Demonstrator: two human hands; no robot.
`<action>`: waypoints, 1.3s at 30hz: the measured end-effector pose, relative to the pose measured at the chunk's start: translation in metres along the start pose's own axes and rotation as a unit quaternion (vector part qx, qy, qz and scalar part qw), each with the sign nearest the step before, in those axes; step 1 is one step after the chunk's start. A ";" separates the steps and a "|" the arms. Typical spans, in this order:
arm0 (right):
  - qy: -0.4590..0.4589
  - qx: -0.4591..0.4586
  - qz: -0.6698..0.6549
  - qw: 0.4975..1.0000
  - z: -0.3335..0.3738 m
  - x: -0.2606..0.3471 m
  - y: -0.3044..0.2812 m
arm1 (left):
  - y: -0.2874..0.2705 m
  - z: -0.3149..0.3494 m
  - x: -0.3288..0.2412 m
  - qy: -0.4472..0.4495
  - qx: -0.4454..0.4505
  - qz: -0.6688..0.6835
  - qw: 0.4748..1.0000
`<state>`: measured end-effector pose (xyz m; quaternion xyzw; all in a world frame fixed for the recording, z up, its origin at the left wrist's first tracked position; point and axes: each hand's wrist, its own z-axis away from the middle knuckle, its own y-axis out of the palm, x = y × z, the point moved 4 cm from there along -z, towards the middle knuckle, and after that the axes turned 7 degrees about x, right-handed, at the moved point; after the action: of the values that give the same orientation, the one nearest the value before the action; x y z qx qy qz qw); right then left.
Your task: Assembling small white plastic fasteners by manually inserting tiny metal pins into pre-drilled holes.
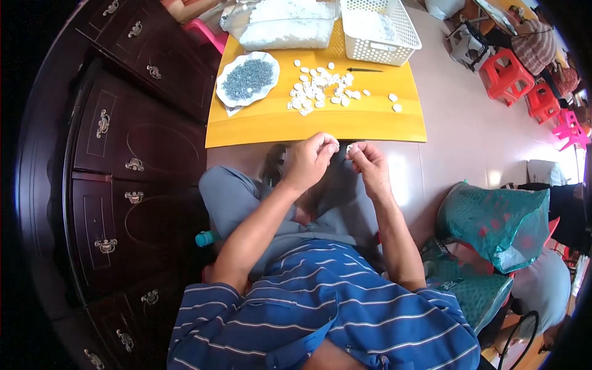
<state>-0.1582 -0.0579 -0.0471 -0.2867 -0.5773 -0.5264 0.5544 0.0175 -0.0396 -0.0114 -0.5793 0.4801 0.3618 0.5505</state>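
My left hand (pixel 310 163) and my right hand (pixel 372 169) are held close together, a little apart, over my lap by the table's near edge. Thumb and fingertips of the right hand pinch a small white piece (pixel 349 148). The left fingertips are pressed together too; whatever they hold is too small and covered to make out. On the yellow table (pixel 259 131) beyond them lies a loose pile of small round white plastic pieces (pixel 319 88). To its left, a white scalloped dish (pixel 273 66) holds many small dark grey metal parts (pixel 246 79), perhaps screws.
A clear tub (pixel 283 38) of white pieces and a white perforated basket (pixel 379 52) stand at the table's far side. A thin dark tool (pixel 364 69) lies before the basket. Dark wooden cabinets (pixel 148 154) line the left. Green bags (pixel 487 216) and red stools (pixel 507 77) are on the right.
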 end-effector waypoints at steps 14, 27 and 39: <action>-0.013 0.005 0.015 1.000 0.005 -0.003 0.000 | 0.016 -0.002 0.004 0.024 0.026 -0.057 0.998; -0.025 -0.008 0.076 0.997 -0.001 -0.007 -0.005 | 0.016 -0.002 0.005 0.009 0.022 -0.059 0.998; -0.025 -0.014 0.088 0.996 -0.002 -0.008 -0.004 | 0.016 -0.004 0.005 0.014 0.025 -0.069 0.997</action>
<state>-0.1594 -0.0585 -0.0564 -0.3576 -0.5555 -0.4763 0.5802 0.0034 -0.0429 -0.0204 -0.6021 0.4552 0.3028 0.5819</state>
